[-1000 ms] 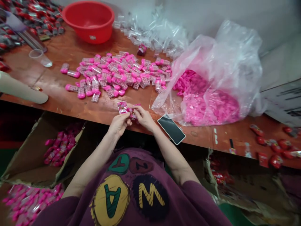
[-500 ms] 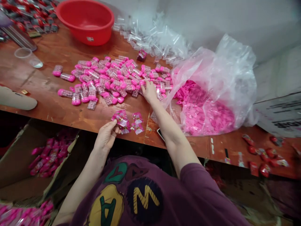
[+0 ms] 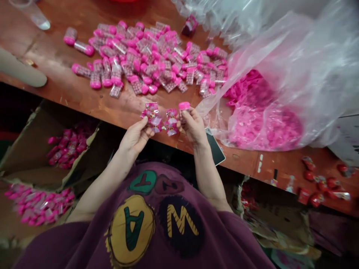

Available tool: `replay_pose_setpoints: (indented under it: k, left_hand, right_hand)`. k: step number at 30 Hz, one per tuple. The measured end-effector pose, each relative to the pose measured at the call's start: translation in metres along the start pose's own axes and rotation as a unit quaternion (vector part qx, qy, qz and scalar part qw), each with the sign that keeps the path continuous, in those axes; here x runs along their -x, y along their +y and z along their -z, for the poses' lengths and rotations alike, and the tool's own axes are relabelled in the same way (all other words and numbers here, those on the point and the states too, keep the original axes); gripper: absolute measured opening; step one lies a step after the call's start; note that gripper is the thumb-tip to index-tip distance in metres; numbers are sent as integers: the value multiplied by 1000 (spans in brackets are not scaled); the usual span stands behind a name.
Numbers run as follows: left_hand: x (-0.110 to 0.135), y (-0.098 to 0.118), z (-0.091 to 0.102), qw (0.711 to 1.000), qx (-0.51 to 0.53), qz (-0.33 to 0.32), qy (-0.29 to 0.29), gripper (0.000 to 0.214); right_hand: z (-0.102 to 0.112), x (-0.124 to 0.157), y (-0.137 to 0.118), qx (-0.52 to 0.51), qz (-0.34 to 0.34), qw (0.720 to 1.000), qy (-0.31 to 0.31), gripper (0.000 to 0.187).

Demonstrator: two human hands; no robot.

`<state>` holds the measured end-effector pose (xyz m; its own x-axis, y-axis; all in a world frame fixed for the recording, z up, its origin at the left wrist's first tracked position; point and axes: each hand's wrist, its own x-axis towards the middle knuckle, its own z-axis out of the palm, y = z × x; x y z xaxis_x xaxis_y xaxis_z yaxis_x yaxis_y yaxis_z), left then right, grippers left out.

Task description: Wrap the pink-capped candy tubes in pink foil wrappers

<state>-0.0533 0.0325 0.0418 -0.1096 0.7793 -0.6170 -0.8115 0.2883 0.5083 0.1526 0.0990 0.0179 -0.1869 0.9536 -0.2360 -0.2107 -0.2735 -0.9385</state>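
Near the table's front edge my left hand (image 3: 137, 136) pinches a printed pink wrapper (image 3: 152, 113) between thumb and fingers. Just to its right lies another pink wrapper (image 3: 171, 121) on the table. My right hand (image 3: 194, 125) is closed around a small clear tube with a pink cap (image 3: 184, 106), the cap pointing up and away from me; most of the tube is hidden by the fingers. Beyond both hands spreads a heap of pink-capped tubes (image 3: 151, 56) filled with small beads.
A clear plastic bag (image 3: 269, 48) of pink pieces (image 3: 263, 123) lies at right, beside a dark phone (image 3: 215, 147) on the edge. Small red packs (image 3: 316, 198) lie farther right. Below the table, cardboard boxes (image 3: 25, 145) hold pink tubes. A rounded pale object (image 3: 22, 69) juts in from the left.
My right hand has come back from the heap with a pink-capped tube and is now beside the wrappers. My left hand still holds its wrapper. The view has tilted down.
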Motion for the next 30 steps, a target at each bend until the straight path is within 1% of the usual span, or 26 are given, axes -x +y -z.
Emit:
replay_pose_setpoints:
  k: [3, 5, 7, 9, 13, 21, 23, 25, 28, 30]
  left_hand:
    - [6, -12, -1, 1000, 7, 14, -5, 25]
    - [10, -20, 0, 1000, 5, 23, -1, 25]
    - [14, -29, 2, 1000, -5, 28, 8, 26]
    - [18, -37, 2, 999, -22, 26, 15, 25]
    - [27, -48, 1, 997, -77, 16, -4, 25]
    - [35, -57, -2, 987, -149, 23, -47, 38]
    - [37, -58, -3, 984, -165, 31, -59, 39]
    - [39, -58, -5, 981, -178, 42, -67, 39]
    - [41, -57, -8, 980, -183, 52, -64, 36]
    - [41, -55, -9, 981, -177, 56, -59, 34]
  right_hand:
    - [-9, 53, 12, -55, -29, 998, 4, 49]
    - [-14, 81, 20, -68, -38, 997, 9, 49]
    - [-19, 101, 27, -61, -37, 997, 6, 51]
    - [-23, 114, 32, -50, -23, 998, 11, 52]
    - [-26, 121, 38, -39, 2, 999, 28, 51]
    - [-26, 123, 55, -62, 3, 997, 50, 55]
    - [-25, 124, 57, -42, 5, 998, 50, 55]
    - [-24, 125, 59, -1, 19, 998, 54, 53]
    - [-23, 126, 62, 65, 61, 994, 67, 52]
    - [-23, 126, 64, 76, 66, 993, 64, 51]
